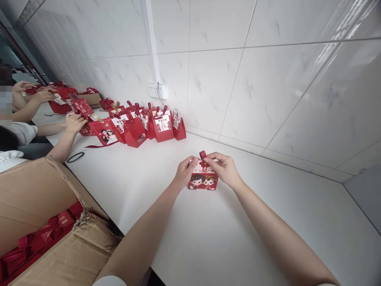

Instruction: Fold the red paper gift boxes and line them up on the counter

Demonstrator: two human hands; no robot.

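Observation:
On the white table [190, 230] in front of me stands a small red and white gift box [203, 181] with two cartoon figures on its front. A dark red ribbon loop [203, 155] rises from its top. My left hand [185, 172] grips the box's upper left corner, thumb on top. With thumb and forefinger, my right hand [224, 167] pinches the base of the ribbon loop at the upper right of the box. The other fingers of my right hand are curled behind and partly hidden.
Several finished-looking red gift boxes [162, 127] stand along the tiled wall. At the left, co-workers' hands [75, 122] handle more red boxes. An open cardboard carton [32, 190] with red boxes inside stands at lower left. A black band [75, 157] lies on the table, and a socket strip [157, 91] is on the wall.

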